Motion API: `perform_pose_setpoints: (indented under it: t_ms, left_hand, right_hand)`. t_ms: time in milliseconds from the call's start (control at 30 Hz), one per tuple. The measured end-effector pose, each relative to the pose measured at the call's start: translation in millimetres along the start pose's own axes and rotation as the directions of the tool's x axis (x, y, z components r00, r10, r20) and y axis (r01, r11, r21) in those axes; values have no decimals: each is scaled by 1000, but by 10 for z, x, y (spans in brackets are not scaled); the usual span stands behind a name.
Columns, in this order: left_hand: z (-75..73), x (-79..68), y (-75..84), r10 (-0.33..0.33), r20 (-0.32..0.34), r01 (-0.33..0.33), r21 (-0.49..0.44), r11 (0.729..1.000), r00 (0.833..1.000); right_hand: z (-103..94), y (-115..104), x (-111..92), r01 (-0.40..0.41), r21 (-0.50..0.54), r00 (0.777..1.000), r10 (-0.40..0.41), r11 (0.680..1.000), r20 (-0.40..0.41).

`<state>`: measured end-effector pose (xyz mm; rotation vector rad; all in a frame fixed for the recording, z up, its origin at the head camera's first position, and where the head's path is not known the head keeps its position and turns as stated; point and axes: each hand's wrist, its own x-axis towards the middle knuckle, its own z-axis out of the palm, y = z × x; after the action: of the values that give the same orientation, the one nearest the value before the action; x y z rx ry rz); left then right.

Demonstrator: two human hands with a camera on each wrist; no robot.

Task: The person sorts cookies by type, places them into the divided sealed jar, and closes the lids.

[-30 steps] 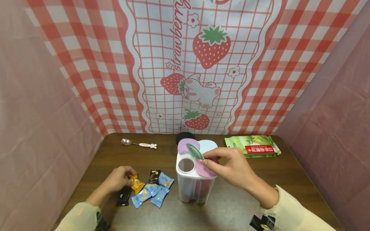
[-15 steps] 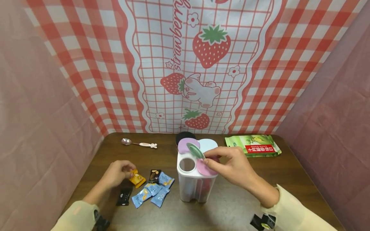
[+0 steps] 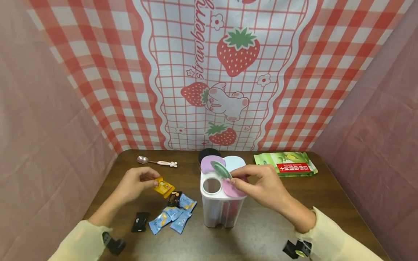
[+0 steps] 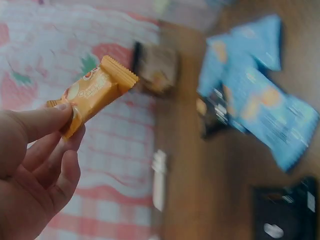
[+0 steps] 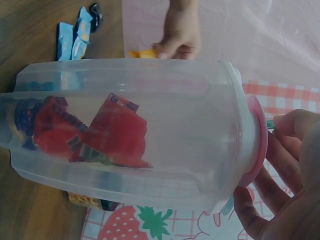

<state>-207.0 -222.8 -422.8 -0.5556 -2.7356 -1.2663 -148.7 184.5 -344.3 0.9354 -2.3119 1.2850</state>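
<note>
- Holding the yellow packet (image 3: 164, 187) in a fingertip pinch, the left hand (image 3: 135, 183) sits to the left of the container (image 3: 213, 212) in the head view.
- Same view: round opening (image 3: 212, 185) lies to the packet's right, well apart; packet is between left hand and opening. Its long axis slants rightward and toward the person, so it does not point straight at the opening.
- Right hand (image 3: 261, 185) is nearer the opening, pinching the green lid (image 3: 220, 169), which is tilted up just behind it.
- Blue packets (image 3: 180, 221) lie on the table between left hand and container, nearer the person.
- Left wrist view: thumb and finger grip one end of the yellow packet; the other crimped end sticks out free, axis leading away from the fingertips. Remaining fingers loosely bent. Table items blurred.
- Right wrist view: red packets (image 5: 117, 132) show through the container's clear wall. Right hand is at the lid end; only a sliver of green lid is visible. Whether its other fingers touch the pink lid (image 5: 257, 135), cannot tell. Yellow packet shows past the container's edge, outside it.
</note>
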Motion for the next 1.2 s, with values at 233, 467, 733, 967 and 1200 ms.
perform_pose_setpoints:
  t_ms: [233,467,733,967,1200]
  left_hand:
    - [-11,103,525,81,-30,-83,-57,995,996]
    - [-80,182,1030,152,-73,-160,-127,979,986]
    - [-37,213,1411,220,-70,-230,-194,954,973]
    - [129,235,1506,227,-53,-233,-266,935,972]
    - [239,249,1536,314,-61,-320,-187,929,947]
  right_hand:
    - [3,-9,5,6,-11,1000,-6,1000,-3]
    - [-9,-6,-3,2,-13,1000,-2,1000,-1]
    - [-22,-12,-2,-9,-9,1000,9,1000,4]
    - [-21,-20,1,-13,-1,1000,13,1000,12]
    - [-16,-21,5,-16,0,1000,16,1000,19]
